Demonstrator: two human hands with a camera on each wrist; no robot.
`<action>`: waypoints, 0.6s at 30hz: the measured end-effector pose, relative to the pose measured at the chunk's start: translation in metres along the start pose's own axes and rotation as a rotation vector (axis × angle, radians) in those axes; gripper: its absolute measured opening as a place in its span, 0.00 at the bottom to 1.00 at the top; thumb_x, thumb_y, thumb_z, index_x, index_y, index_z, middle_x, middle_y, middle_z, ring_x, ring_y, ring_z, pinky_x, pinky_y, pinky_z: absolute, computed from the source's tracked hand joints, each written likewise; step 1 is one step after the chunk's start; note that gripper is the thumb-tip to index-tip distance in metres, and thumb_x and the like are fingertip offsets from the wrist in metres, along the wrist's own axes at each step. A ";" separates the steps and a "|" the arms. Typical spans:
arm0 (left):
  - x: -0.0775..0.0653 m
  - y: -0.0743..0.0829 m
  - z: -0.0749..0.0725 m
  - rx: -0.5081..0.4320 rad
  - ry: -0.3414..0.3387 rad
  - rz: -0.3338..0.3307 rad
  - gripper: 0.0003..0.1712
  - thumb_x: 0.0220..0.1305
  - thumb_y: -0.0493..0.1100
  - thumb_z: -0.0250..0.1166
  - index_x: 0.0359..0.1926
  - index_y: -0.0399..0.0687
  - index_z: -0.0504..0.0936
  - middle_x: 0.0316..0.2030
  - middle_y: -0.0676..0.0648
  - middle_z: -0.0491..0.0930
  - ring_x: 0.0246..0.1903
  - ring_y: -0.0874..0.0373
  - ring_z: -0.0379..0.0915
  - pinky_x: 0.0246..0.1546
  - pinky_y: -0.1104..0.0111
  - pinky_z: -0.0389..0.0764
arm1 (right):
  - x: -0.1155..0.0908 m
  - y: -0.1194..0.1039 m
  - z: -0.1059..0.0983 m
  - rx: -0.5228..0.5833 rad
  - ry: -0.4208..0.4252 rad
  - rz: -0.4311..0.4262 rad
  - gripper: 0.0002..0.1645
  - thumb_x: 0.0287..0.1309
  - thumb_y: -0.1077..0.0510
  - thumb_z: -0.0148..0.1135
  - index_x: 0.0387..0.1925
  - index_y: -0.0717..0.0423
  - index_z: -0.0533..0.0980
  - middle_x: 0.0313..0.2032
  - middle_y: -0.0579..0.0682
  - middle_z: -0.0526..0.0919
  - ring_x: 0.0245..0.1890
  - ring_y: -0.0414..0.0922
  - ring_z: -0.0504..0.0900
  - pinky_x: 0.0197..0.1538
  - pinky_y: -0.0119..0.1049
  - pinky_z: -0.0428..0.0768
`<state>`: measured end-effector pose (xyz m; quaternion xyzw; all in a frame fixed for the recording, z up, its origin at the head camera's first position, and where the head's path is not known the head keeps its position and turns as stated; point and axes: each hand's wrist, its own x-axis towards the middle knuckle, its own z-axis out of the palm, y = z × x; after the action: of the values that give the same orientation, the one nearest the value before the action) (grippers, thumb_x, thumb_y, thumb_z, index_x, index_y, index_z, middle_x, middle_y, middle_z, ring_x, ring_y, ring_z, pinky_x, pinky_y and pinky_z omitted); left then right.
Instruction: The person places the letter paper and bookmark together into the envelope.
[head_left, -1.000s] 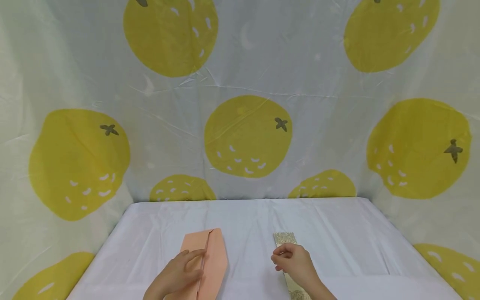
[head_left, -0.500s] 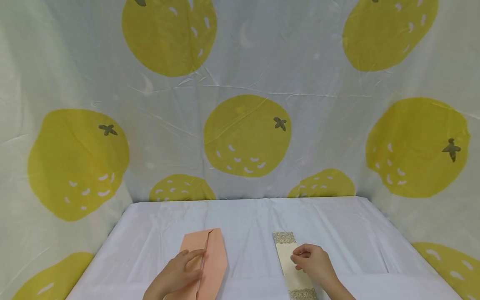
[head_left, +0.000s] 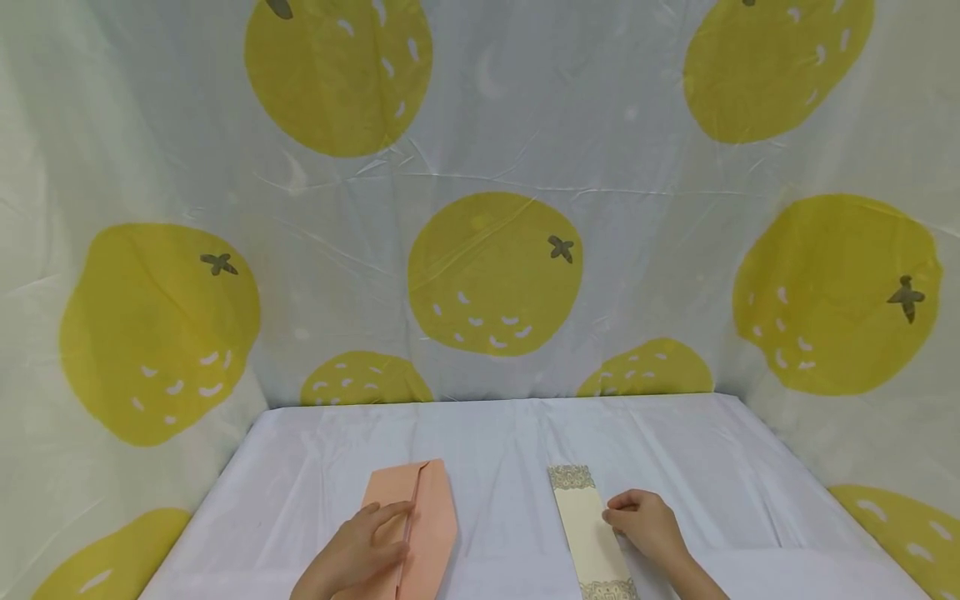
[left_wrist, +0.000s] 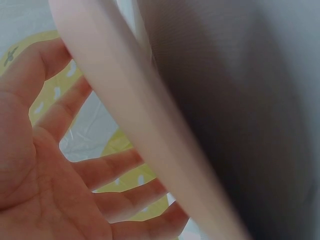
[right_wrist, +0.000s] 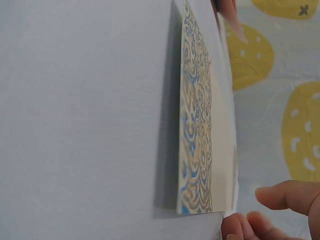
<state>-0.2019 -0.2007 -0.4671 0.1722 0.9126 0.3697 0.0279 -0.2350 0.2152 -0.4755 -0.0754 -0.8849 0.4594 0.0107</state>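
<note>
A peach-coloured paper envelope (head_left: 431,533) lies at the left of the table, its flap seam running lengthwise. Across it rests my left hand (head_left: 356,546), fingers spread and touching near the seam. In the left wrist view, the fingers of the left hand (left_wrist: 55,160) reach the pale envelope edge (left_wrist: 125,110), where their tips are hidden. To the right lies a long cream card (head_left: 592,537) with ornate gold bands at both ends. Beside its right edge is my right hand (head_left: 645,525). The right wrist view shows its thumb (right_wrist: 285,195) apart from the curled fingers, near the card (right_wrist: 197,130).
White cloth covers the table (head_left: 502,442). A pale curtain (head_left: 637,275) printed with yellow fruit hangs behind it and along both sides. Bare cloth lies between the envelope and the card, and beyond them towards the back edge.
My right hand has moved right, from over the middle of the card to its right edge, uncovering the cream face. My left hand and the envelope have stayed put.
</note>
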 end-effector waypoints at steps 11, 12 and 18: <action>0.000 0.000 -0.001 -0.014 -0.017 -0.005 0.30 0.61 0.50 0.67 0.63 0.48 0.76 0.58 0.27 0.71 0.59 0.20 0.57 0.46 0.30 0.66 | 0.007 0.006 0.004 -0.021 -0.002 0.010 0.11 0.50 0.60 0.69 0.31 0.66 0.80 0.23 0.48 0.79 0.24 0.43 0.76 0.26 0.35 0.75; 0.000 0.000 -0.001 -0.016 -0.017 -0.005 0.30 0.61 0.50 0.67 0.63 0.47 0.76 0.58 0.26 0.71 0.59 0.20 0.57 0.46 0.30 0.66 | 0.008 0.006 0.005 -0.032 -0.004 0.006 0.11 0.49 0.60 0.69 0.30 0.66 0.80 0.23 0.48 0.79 0.24 0.43 0.76 0.26 0.36 0.76; 0.000 0.001 0.000 -0.022 -0.015 -0.016 0.29 0.61 0.50 0.67 0.63 0.48 0.76 0.58 0.23 0.69 0.59 0.19 0.58 0.46 0.30 0.66 | 0.010 0.007 0.008 -0.108 -0.029 -0.012 0.15 0.46 0.57 0.73 0.28 0.66 0.79 0.25 0.49 0.80 0.27 0.46 0.77 0.30 0.40 0.78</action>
<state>-0.2017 -0.2001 -0.4662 0.1673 0.9097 0.3780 0.0398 -0.2446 0.2140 -0.4863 -0.0639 -0.9090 0.4118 -0.0035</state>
